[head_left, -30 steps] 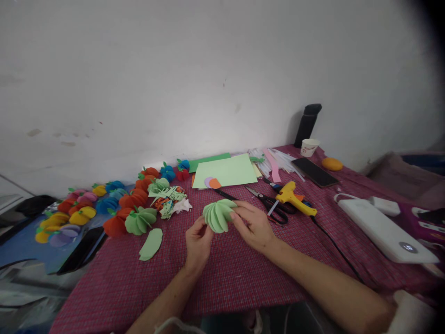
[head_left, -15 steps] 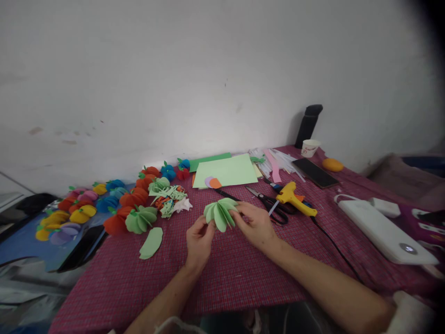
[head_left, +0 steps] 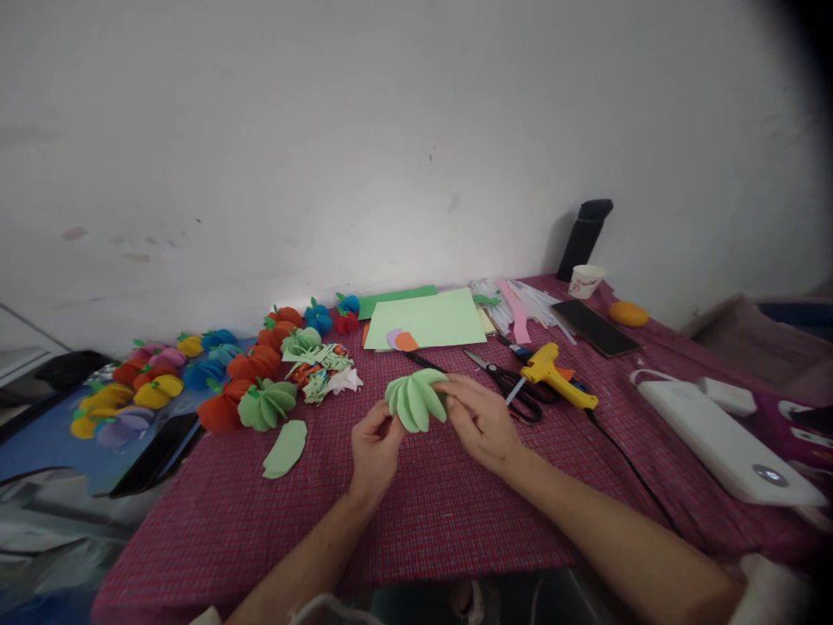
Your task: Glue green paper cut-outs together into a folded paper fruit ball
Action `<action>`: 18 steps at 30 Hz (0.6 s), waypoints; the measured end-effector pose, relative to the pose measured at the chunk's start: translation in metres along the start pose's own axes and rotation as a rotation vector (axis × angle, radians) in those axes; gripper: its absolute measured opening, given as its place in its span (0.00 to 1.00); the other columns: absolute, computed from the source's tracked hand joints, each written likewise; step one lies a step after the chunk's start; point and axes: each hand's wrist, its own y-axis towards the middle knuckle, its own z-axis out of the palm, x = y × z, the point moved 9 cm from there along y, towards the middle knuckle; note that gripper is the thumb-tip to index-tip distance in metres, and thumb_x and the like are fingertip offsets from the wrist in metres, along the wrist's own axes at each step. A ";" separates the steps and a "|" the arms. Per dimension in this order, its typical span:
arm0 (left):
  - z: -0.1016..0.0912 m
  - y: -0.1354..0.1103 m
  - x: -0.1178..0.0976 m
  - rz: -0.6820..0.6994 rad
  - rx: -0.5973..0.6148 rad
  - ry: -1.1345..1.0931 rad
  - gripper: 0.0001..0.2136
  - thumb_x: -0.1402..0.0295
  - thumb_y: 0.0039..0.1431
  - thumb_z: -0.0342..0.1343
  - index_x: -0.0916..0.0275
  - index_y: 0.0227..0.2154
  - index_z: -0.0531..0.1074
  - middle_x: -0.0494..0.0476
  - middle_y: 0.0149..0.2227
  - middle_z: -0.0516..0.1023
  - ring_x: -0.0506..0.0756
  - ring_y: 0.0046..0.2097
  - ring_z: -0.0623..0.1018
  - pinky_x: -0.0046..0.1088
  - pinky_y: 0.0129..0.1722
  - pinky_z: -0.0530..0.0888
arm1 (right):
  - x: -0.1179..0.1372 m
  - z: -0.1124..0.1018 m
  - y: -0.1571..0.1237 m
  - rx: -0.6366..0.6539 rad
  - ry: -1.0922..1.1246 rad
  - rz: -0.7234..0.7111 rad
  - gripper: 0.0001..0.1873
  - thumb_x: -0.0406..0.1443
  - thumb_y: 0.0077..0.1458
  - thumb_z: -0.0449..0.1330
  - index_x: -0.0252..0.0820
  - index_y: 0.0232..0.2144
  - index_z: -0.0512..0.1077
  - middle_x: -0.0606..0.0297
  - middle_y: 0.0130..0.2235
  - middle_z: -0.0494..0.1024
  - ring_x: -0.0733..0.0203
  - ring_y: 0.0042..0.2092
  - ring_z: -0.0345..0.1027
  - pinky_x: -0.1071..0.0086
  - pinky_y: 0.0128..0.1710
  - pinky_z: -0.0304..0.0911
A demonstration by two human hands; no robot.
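Note:
A light green paper pumpkin (head_left: 416, 401) with fanned, folded leaves is held up over the table's front half. My left hand (head_left: 377, 441) pinches its lower left side between thumb and fingers. On the right, my right hand (head_left: 480, 420) grips its other edge, fingertips partly hidden behind the paper. Left of my hands, a flat light green paper cutout (head_left: 285, 449) lies on the cloth. Close to my right hand are black-handled scissors (head_left: 511, 384) and a yellow glue gun (head_left: 556, 375) with a glue stick in it.
Finished paper pumpkins in several colours (head_left: 255, 365) crowd the left side, beside paper scraps (head_left: 318, 375). Light green sheets (head_left: 429, 319) lie at the back. To the right are a phone (head_left: 595, 327), a paper cup (head_left: 586, 281), a black bottle (head_left: 584, 239) and a white power bank (head_left: 722, 438).
The paper pumpkin has turned slightly between my hands, its leaves now closer together. The whole view has shifted a little; other things stay in place.

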 end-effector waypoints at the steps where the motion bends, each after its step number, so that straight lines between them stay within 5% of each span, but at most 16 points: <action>1: 0.000 0.000 0.000 -0.001 0.002 -0.001 0.07 0.68 0.51 0.56 0.63 0.31 0.77 0.51 0.29 0.76 0.51 0.33 0.72 0.26 0.38 0.68 | 0.002 0.000 0.000 0.006 0.008 -0.005 0.13 0.30 0.55 0.49 0.40 0.41 0.70 0.57 0.42 0.74 0.59 0.45 0.68 0.64 0.45 0.65; 13: 0.003 -0.001 -0.002 0.004 0.028 0.020 0.07 0.67 0.52 0.55 0.63 0.30 0.76 0.51 0.27 0.73 0.50 0.32 0.71 0.26 0.37 0.69 | -0.005 -0.001 -0.001 -0.076 -0.073 0.021 0.08 0.33 0.55 0.53 0.42 0.26 0.70 0.57 0.38 0.76 0.59 0.42 0.71 0.66 0.42 0.67; 18: 0.003 -0.001 0.000 0.002 0.032 0.015 0.07 0.67 0.52 0.55 0.63 0.31 0.76 0.52 0.29 0.74 0.51 0.34 0.71 0.28 0.40 0.69 | -0.007 0.002 -0.001 -0.058 -0.069 0.020 0.07 0.33 0.55 0.54 0.42 0.27 0.70 0.60 0.37 0.77 0.60 0.41 0.71 0.66 0.41 0.67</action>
